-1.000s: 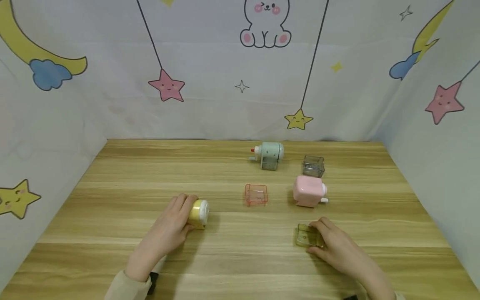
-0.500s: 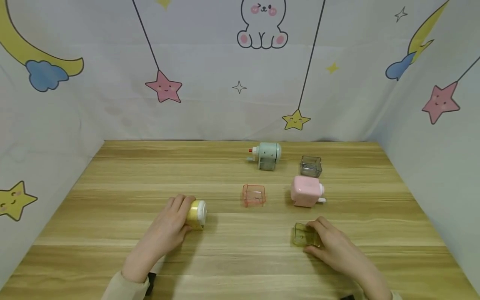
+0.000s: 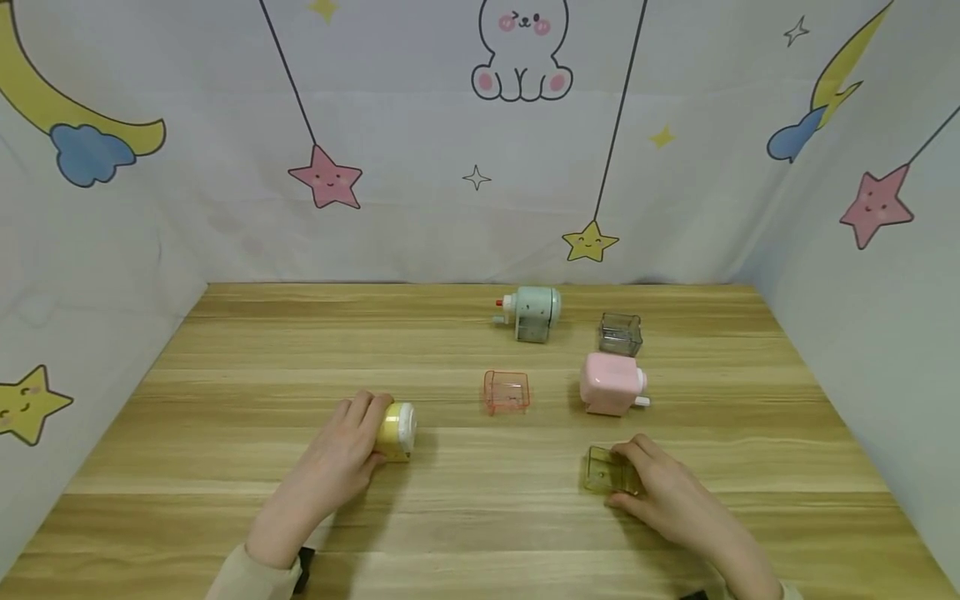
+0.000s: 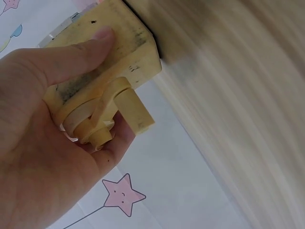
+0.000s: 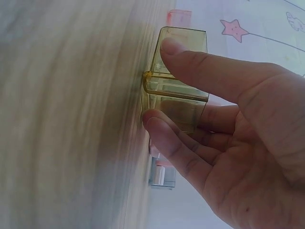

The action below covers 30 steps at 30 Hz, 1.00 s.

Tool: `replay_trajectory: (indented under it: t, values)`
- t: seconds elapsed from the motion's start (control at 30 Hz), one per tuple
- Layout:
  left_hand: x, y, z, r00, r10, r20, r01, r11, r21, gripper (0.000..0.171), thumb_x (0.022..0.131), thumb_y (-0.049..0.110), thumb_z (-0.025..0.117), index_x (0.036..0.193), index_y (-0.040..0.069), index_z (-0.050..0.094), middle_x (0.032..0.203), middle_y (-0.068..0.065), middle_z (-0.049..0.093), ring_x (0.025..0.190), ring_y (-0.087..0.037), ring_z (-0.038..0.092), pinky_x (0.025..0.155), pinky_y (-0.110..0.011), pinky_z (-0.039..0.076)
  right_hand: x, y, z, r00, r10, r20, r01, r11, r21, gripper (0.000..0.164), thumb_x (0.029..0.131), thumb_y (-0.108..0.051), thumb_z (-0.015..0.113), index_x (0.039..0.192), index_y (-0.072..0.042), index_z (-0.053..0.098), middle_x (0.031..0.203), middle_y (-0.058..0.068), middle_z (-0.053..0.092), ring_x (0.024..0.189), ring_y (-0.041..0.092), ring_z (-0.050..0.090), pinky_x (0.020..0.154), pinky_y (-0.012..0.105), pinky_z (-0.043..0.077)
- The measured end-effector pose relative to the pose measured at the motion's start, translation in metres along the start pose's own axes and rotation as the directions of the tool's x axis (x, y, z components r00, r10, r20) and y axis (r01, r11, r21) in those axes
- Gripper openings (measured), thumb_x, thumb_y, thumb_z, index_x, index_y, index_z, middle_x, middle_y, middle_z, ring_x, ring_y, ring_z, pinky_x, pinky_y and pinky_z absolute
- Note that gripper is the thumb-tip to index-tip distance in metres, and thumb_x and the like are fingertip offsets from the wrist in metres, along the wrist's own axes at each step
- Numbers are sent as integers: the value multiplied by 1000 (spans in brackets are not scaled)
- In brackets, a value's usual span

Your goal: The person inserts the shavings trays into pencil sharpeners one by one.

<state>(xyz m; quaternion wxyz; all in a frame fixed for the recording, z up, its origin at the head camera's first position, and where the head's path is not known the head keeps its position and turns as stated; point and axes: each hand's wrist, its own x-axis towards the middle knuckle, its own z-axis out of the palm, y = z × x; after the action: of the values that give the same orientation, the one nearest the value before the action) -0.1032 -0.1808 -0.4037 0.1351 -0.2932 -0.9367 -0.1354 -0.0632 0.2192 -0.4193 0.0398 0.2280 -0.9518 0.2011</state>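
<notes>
My left hand [image 3: 333,454] grips a yellow hand-crank pencil sharpener [image 3: 393,432] left of the table's middle, its white round end facing right. In the left wrist view the thumb lies along the body, dark smudges mark its surface, and the crank handle [image 4: 135,110] sticks out near the palm. Over on the right, my right hand [image 3: 667,496] holds a see-through yellow-green shavings drawer [image 3: 603,470] between thumb and fingers. The right wrist view has this clear box close to the tabletop, with the thumb on one side and fingertips on the other.
A pink crank sharpener [image 3: 611,384] stands beyond the right hand, with a smoky grey clear drawer [image 3: 620,333] behind it. A mint-green sharpener [image 3: 535,314] is near the back edge. Between the hands, farther back, lies a red-edged clear drawer [image 3: 507,392]. Printed cloth walls enclose the wooden table [image 3: 465,517].
The head view has shifted slightly. Both hands keep their holds on the sharpener and the drawer, with no clear movement of either thing.
</notes>
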Motion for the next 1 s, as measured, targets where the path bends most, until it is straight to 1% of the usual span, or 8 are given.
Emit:
replay_trajectory:
  t: [0.2, 0.43, 0.77, 1.0]
  values:
    - [2, 1, 1, 1000, 2, 10, -2, 1000, -4, 71, 54, 2, 81, 114, 0, 43, 94, -12, 49, 80, -26, 47, 69, -40, 51, 0, 1, 4, 1000, -4, -8, 4, 1000, 0, 55, 67, -32, 76, 107, -1, 57, 95, 3, 56, 76, 8, 51, 65, 32, 54]
    - [2, 2, 6, 1000, 12, 4, -12, 1000, -4, 74, 54, 2, 81, 116, -1, 42, 96, -13, 51, 81, -25, 47, 70, -41, 50, 4, -1, 5, 1000, -6, -3, 6, 1000, -1, 54, 67, -32, 76, 107, -1, 56, 96, 4, 56, 79, 10, 53, 67, 35, 55]
    - [3, 5, 7, 999, 36, -7, -36, 999, -9, 72, 53, 2, 82, 113, 0, 43, 94, -11, 50, 83, -25, 47, 71, -40, 50, 8, -4, 4, 1000, -10, 24, 10, 1000, 1, 54, 68, -30, 76, 108, 0, 56, 98, 5, 55, 81, 11, 54, 68, 35, 55]
    - [4, 9, 7, 1000, 24, 5, -24, 1000, -13, 70, 54, 3, 82, 113, 1, 44, 95, -11, 50, 86, -26, 48, 74, -41, 50, 10, -8, 3, 999, -15, 28, 14, 1000, 8, 53, 68, -29, 76, 108, -1, 56, 98, 5, 56, 82, 11, 54, 69, 35, 55]
